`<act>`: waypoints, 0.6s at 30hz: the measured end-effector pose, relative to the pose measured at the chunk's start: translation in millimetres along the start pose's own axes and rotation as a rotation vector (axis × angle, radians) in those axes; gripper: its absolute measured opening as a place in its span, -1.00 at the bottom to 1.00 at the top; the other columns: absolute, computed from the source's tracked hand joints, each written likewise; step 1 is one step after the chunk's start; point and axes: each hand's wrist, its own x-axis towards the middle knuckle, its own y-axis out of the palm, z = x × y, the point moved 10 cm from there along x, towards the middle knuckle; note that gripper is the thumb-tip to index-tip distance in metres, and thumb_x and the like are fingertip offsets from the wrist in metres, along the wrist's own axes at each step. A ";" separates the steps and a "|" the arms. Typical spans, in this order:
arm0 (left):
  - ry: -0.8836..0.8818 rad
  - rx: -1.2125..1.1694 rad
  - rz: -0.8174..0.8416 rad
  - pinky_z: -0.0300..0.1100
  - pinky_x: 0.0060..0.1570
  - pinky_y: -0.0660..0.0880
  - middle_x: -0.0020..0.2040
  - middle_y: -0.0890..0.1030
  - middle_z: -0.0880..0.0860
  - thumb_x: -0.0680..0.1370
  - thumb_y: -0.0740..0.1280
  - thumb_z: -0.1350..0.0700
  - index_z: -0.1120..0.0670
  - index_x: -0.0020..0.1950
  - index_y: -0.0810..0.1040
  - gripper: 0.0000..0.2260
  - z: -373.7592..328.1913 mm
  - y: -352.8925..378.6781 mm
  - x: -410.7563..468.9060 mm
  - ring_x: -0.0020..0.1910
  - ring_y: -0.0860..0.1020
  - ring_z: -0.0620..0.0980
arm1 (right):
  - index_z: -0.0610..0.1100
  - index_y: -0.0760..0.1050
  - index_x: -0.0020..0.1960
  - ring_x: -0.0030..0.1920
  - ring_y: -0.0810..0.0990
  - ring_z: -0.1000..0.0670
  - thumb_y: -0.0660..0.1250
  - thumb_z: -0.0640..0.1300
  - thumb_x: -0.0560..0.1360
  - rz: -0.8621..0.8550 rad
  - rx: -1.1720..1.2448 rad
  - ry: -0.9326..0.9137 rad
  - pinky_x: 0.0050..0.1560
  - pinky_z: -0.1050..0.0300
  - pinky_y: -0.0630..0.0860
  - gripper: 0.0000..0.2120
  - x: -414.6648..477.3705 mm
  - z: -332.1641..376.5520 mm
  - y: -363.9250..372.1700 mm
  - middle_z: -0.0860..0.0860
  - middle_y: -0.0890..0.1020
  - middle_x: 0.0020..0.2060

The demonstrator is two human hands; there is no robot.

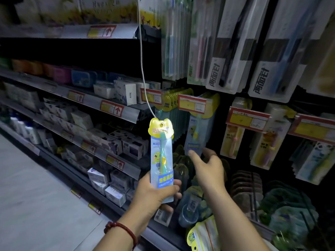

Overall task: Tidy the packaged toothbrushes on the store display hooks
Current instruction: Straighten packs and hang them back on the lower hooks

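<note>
1. Packaging of the held toothbrush pack (pixel 161 161) is seen as a tall, narrow light-blue card with a yellow frog-shaped header pierced by 1 round hang hole; a teal child's toothbrush and a green cartoon frog are shown on its front.
2. The pack is kept upright near the middle of the view, at about 6 o'clock from the white cord (pixel 142 57) that hangs down to its header.
3. Its lower end is gripped by the left hand (pixel 155 193), fingers wrapped round the front and thumb behind; a red bead bracelet (pixel 121 230) is worn on that wrist.
4. The right hand (pixel 208 166) is held open with fingers loosely spread, at 3 o'clock from the pack; its fingertips are set at the bottom edge of a matching hanging pack (pixel 198 134), though contact cannot be confirmed.
5. Yellow Chinese characters are printed on a blue band low on the held pack, and more on the yellow header, partly washed out by glare.
6. Large dark characters, running sideways, are carried on the white adult toothbrush packs (pixel 226 57) at 1 o'clock; the print is blurred.
7. Red-and-yellow price tags (pixel 192 105) are clipped to the hooks, their figures too small to be read; red arrows are shown on the shelf-edge labels (pixel 112 108) at 9 o'clock.
</note>
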 end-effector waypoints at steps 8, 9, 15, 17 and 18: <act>0.092 0.137 -0.033 -0.09 -0.50 0.56 -0.12 0.75 0.10 0.34 0.54 0.35 0.04 0.20 0.55 -0.51 -6.6 2.9 -5.1 -0.30 0.67 0.05 | -0.28 0.64 0.07 -0.24 0.58 -0.02 0.47 -0.21 0.51 0.635 0.266 0.077 -0.34 0.21 0.51 -0.82 -61.6 8.9 43.7 -0.21 0.70 -0.16; 0.094 0.138 -0.022 -0.15 -0.53 0.52 -0.14 0.74 0.10 0.33 0.54 0.34 0.04 0.20 0.54 -0.50 -8.8 5.3 -7.2 -0.33 0.66 0.02 | -0.32 0.63 0.06 -0.25 0.61 0.01 0.48 -0.23 0.50 0.628 0.264 0.074 -0.31 0.22 0.52 -0.81 -61.4 8.3 41.6 -0.19 0.71 -0.15; 0.130 0.110 0.013 -0.16 -0.56 0.49 -0.08 0.77 0.07 0.33 0.64 0.22 0.04 0.23 0.57 -0.49 -17.2 13.3 -14.8 -0.27 0.68 0.03 | -0.35 0.59 0.04 -0.25 0.64 -0.03 0.45 -0.26 0.52 0.492 0.403 0.111 -0.33 0.22 0.53 -0.83 -54.2 8.4 22.0 -0.24 0.69 -0.16; 0.126 0.110 -0.003 -0.14 -0.55 0.50 -0.06 0.76 0.09 0.36 0.65 0.21 0.01 0.22 0.57 -0.51 -13.8 10.4 -14.9 -0.24 0.69 0.09 | -0.33 0.59 0.07 -0.26 0.67 -0.05 0.42 -0.29 0.53 0.419 0.461 0.126 -0.35 0.21 0.56 -0.85 -49.6 10.1 11.7 -0.21 0.71 -0.17; 0.127 0.116 -0.013 -0.13 -0.54 0.51 -0.05 0.76 0.09 0.38 0.65 0.20 -0.01 0.21 0.57 -0.53 -13.7 8.7 -14.9 -0.21 0.70 0.14 | -0.32 0.59 0.08 -0.25 0.69 -0.05 0.42 -0.29 0.53 0.390 0.464 0.112 -0.34 0.18 0.58 -0.85 -46.1 12.1 7.2 -0.19 0.72 -0.17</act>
